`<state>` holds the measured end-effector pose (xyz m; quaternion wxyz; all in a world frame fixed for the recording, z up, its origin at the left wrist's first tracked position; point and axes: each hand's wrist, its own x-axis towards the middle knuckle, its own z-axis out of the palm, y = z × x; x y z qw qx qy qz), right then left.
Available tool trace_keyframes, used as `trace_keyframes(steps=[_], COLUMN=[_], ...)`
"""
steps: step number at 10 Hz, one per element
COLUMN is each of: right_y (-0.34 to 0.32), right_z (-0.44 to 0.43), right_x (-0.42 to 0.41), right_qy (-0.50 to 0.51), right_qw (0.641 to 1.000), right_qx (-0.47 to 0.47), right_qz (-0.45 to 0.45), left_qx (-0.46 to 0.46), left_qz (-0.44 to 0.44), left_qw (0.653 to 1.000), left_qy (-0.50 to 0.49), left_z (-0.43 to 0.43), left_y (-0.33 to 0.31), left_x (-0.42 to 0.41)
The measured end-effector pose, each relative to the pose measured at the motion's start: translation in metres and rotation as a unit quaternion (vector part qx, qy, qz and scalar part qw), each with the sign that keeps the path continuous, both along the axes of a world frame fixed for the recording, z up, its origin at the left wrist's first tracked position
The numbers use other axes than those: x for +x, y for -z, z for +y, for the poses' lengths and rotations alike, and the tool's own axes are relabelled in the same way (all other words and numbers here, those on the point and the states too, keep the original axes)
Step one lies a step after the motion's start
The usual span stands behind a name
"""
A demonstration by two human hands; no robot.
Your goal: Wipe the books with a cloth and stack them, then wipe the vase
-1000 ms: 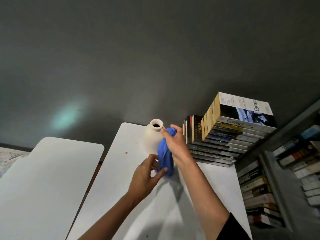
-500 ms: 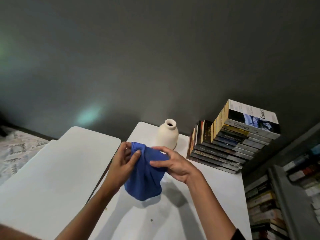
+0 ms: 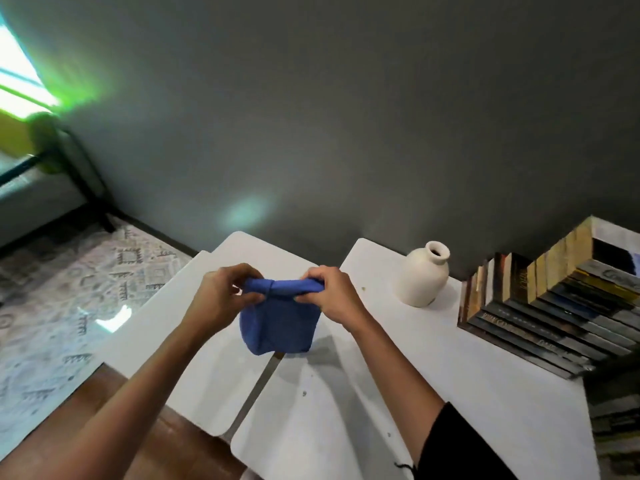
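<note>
Left grip [image 3: 221, 299], right grip [image 3: 332, 296] each pinch top edge of blue cloth [image 3: 277, 327], which hangs over bench [image 3: 450, 393]. Vase [image 3: 422, 278] upright at 2 o'clock from cloth, apart; book stack [image 3: 554, 317] beyond at 3 o'clock. Likely step: readying cloth for vase. Next: bring cloth over, steady vase.

Arms reach forward; left hand [image 3: 221, 299], right hand [image 3: 334, 296] side by side, each pinching cloth [image 3: 280, 327] top edge.
</note>
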<state>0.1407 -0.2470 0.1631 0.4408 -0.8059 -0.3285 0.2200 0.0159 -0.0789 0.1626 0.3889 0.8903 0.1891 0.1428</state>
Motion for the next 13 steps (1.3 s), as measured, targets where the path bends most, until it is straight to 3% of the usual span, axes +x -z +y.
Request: trace_keyframes(steps=[2, 3, 4, 6, 7, 9, 11, 13], right_y=[0.036, 0.061, 0.095, 0.159, 0.177, 0.188, 0.197, 0.190], right_z=[0.089, 0.109, 0.118, 0.114, 0.116, 0.144, 0.167, 0.161], right_x=[-0.022, -0.041, -0.056, -0.085, -0.090, -0.077, -0.076, -0.065], right_qy=[-0.012, -0.022, -0.050, -0.178, -0.170, -0.060, -0.018, 0.001], right_qw=[0.996, 0.992, 0.981, 0.932, 0.926, 0.956, 0.968, 0.969], right_qx=[-0.047, -0.085, -0.166, -0.309, -0.323, -0.275, -0.246, -0.246], right_qz=[-0.072, -0.092, -0.087, 0.065, 0.100, 0.077, 0.049, 0.025], left_qx=[0.056, 0.075, 0.037, -0.037, -0.044, -0.087, -0.034, 0.067], left_qz=[-0.023, 0.000, 0.080, 0.266, 0.313, 0.297, 0.246, 0.237], left_qw=[0.996, 0.997, 0.996, 0.960, 0.945, 0.950, 0.960, 0.963], left_qy=[-0.069, -0.033, 0.023, 0.082, 0.087, -0.050, -0.129, -0.109], left_z=[0.074, 0.098, 0.108, 0.106, 0.105, 0.121, 0.120, 0.107], left_y=[0.032, 0.057, 0.098, 0.172, 0.189, 0.203, 0.214, 0.208], left_x=[-0.035, -0.054, -0.079, -0.115, -0.116, -0.101, -0.097, -0.070])
